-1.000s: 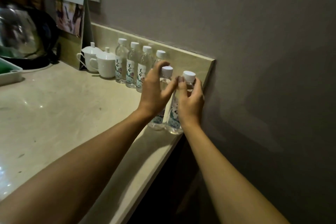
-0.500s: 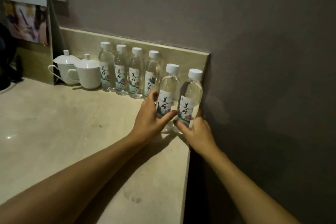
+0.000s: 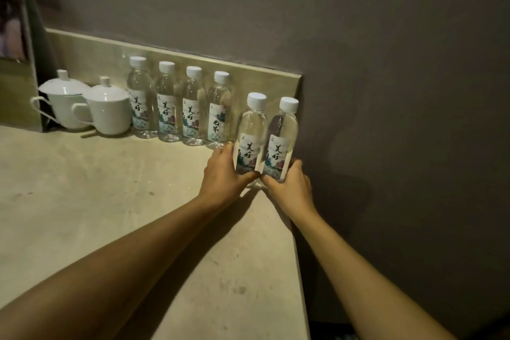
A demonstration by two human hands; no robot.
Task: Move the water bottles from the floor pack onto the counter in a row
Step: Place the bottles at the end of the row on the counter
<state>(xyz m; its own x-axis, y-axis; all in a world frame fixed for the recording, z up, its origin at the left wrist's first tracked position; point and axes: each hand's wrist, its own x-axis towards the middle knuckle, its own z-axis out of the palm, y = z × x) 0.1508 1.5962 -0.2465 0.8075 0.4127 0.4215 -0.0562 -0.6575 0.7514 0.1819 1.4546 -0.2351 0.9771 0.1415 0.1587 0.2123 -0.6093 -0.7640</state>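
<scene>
Six clear water bottles stood on the counter, each with a white cap and a pale label with dark brush characters. Four of them lined up upright against the backsplash, touching or nearly so, just right of two white lidded cups. The other two sat nearer me at the counter's right end, by the wall.

My left hand was wrapped low around the left bottle, thumb across its front, fingers curled behind. My right hand gripped the base of the right bottle the same way. Both bottles stood side by side, close to touching, tilting slightly.

Compared with half a second before, my grip hadn't changed, low on both labels; a second back my hands had been up near the caps. The pair sat about where it was, and the view had drifted right, so the wall socket had slipped out of frame.

The bottoms of my two bottles were hidden behind my fingers, so I couldn't tell whether they rested flat on the counter. A picture stand at the left was cut off and blurred. The floor pack wasn't visible.
</scene>
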